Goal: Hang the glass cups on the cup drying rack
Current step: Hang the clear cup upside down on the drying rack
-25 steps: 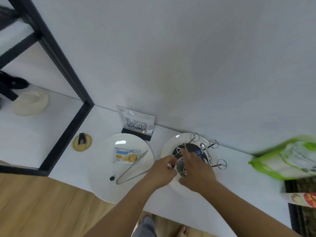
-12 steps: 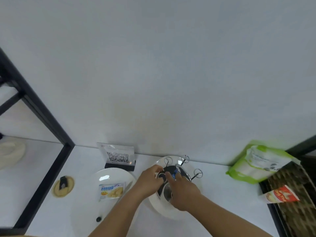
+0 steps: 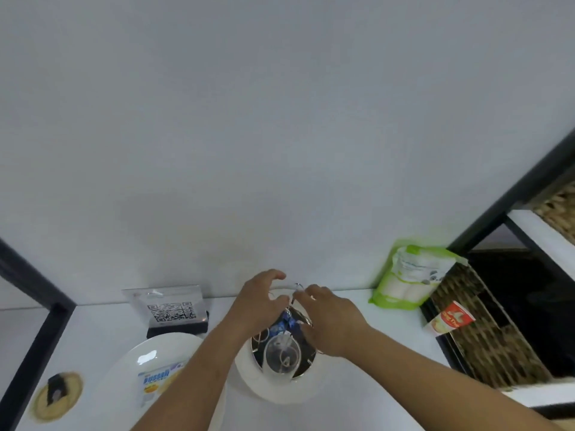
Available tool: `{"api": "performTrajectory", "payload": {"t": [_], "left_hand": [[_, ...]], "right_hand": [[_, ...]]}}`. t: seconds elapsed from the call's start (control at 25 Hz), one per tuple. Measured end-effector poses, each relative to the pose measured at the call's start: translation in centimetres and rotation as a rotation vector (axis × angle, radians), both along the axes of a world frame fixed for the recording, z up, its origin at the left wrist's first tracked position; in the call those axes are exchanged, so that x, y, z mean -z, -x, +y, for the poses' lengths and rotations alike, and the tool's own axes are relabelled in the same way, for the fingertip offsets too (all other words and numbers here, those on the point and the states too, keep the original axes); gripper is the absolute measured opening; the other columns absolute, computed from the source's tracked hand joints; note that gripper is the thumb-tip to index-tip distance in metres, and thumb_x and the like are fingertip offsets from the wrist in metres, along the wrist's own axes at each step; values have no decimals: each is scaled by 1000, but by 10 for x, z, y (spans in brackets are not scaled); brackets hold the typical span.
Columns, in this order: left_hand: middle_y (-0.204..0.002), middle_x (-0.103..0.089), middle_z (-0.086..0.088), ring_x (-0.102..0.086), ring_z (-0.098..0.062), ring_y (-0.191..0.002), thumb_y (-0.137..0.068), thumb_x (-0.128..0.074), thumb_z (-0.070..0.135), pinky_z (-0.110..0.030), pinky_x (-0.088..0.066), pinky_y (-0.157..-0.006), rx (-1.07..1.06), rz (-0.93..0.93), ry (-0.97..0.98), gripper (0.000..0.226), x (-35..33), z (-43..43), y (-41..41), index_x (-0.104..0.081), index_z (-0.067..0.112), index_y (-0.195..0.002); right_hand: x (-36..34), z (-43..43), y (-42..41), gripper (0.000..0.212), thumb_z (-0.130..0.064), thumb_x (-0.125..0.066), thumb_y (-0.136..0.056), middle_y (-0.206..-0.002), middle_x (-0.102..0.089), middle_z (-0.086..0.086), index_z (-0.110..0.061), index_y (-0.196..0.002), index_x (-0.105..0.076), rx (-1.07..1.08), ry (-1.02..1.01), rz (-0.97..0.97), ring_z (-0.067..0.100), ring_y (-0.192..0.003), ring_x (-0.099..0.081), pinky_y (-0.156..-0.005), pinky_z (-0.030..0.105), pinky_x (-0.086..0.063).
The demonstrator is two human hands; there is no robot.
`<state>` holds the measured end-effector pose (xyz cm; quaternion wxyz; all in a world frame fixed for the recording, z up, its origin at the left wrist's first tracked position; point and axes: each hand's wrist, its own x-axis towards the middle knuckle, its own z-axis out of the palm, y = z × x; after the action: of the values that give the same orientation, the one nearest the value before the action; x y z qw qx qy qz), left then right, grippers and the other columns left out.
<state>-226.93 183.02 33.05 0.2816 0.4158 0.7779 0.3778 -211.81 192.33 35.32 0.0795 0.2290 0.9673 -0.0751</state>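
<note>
Both grips above hung glass cup point(image 3: 282, 356)

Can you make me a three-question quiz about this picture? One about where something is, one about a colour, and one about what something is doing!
1. Where is the QR code sign?
A. Left of the hands, by the wall
B. Inside the woven basket
C. On the white plate

2. What colour is the bag standing against the wall?
A. Red
B. Green and white
C. Black

3. How is the glass cup near the front of the rack?
A. Lying broken on the table
B. Hanging on the rack
C. Full of juice

Answers:
1. A, it stands on the table by the wall, left of the left hand.
2. B, green edges and white middle.
3. B, it sits over a wire arm, below the right hand.
</note>
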Motion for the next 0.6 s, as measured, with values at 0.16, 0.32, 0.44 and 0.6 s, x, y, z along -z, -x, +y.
{"api": "performTrajectory", "payload": {"t": [0.16, 0.32, 0.44, 0.6], "left_hand": [[-135, -55, 7, -47, -10, -123, -84, -65, 28, -22, -32, -95, 69, 110, -85, 45, -32, 26, -20, -54, 27, -127], [-140, -52, 7, -44, -10, -129, -85, -66, 26, -20, -28, -101, 190, 195, -157, 46, -71, 56, -76, -54, 27, -129], [-147, -44, 6, -38, -10, -135, -88, -66, 27, -18, -23, -106, 283, 316, -175, 50, -91, 72, -127, -50, 25, -134], [-150, -38, 9, -31, -11, -140, -88, -66, 30, -18, -19, -108, 381, 455, -143, 53, -104, 86, -225, -47, 25, -138]], "right_hand": [[-26, 37, -41, 57, -36, -54, -90, -145, -39, 3, -24, -142, -32, 135, -112, 79, 25, -129, -41, -80, 38, -50], [-42, 66, -112, 58, -33, -54, -91, -150, -34, 6, -22, -143, -30, 234, -205, 92, 26, -133, -36, -88, 39, -48], [-49, 84, -171, 60, -33, -55, -90, -151, -32, 10, -20, -143, -30, 276, -232, 90, 29, -138, -30, -100, 40, -42], [-58, 101, -269, 65, -34, -55, -90, -156, -26, 12, -22, -148, -28, 329, -199, 144, 30, -141, -27, -104, 39, -37]]}}
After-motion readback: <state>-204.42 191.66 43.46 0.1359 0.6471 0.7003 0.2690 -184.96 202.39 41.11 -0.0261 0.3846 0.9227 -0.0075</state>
